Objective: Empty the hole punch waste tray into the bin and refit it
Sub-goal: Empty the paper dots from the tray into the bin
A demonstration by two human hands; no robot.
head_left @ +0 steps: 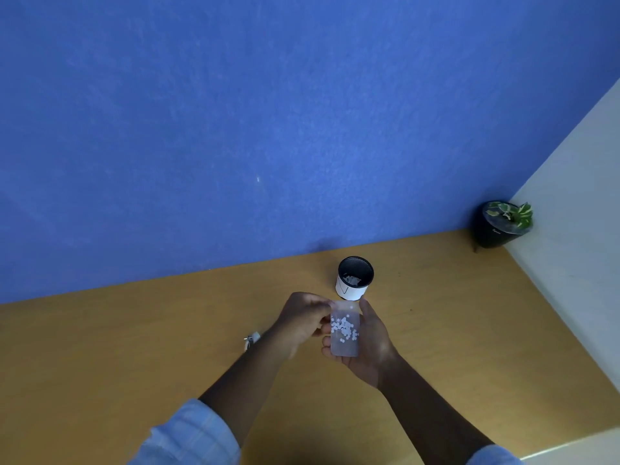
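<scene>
Blue wall (235, 112) fills most of the view, rising behind a tan wooden desk (134, 330) that runs to a white side wall on the right. Nearest the camera, two forearms in rolled pale blue sleeves (191, 434) reach forward. The right hand (365, 344) cradles a small translucent rectangular plastic waste tray (345, 330) from below, its fingers curled around the edges, while the left hand (302, 317) is closed on the tray's upper left corner. White paper punch dots (344, 327) lie clustered in the tray's middle, so it has not been emptied. Just beyond the hands stands a small black mesh bin with a white band (354, 278), upright on the desk, already holding a little pale scrap, possibly more dots, though the blur makes that hard to confirm. Farther off, in the right corner, sits a black pot with a green-and-white leafy plant (503, 224). No hole punch body is clearly visible. By my judgement the tray is detached; tipping it into the bin and refitting remain.
</scene>
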